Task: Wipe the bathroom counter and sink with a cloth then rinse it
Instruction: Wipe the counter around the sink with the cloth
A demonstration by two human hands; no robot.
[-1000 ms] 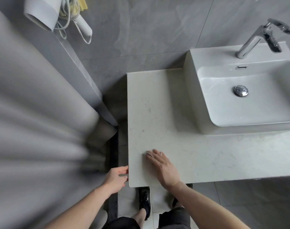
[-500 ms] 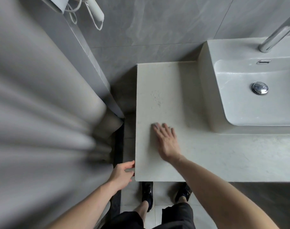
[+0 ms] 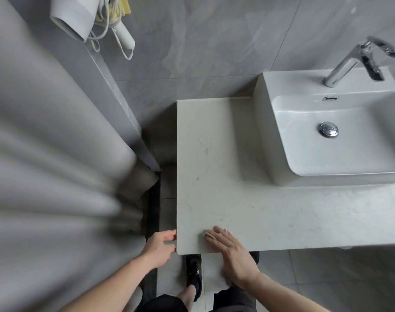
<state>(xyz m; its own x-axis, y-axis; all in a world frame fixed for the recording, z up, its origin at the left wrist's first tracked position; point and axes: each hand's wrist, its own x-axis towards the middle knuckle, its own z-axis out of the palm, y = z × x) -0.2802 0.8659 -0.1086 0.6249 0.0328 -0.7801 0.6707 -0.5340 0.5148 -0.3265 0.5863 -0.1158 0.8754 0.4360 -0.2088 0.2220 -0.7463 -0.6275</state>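
Note:
A pale marble counter [image 3: 232,194] stretches from its left edge toward the white vessel sink [image 3: 265,136] at the right. My right hand [image 3: 233,253] lies flat at the counter's front left corner, pressing on a pale cloth [image 3: 207,234]. Only a small grey edge of the cloth shows at my fingertips; the hand hides the remainder. My left hand [image 3: 161,246] grips the counter's left edge at that same corner, fingers curled over it. A few faint marks [image 3: 204,145] sit on the counter's left part.
A chrome faucet [image 3: 349,64] stands behind the sink basin, with a chrome drain plug [image 3: 328,129] inside it. A grey curtain [image 3: 45,154] fills the left side. A white hair dryer [image 3: 72,16] hangs on the grey tiled wall. My shoe [image 3: 194,275] shows below.
My right hand slid away from me up the counter with the cloth, then came back to the front edge. My left hand kept its grip on the corner.

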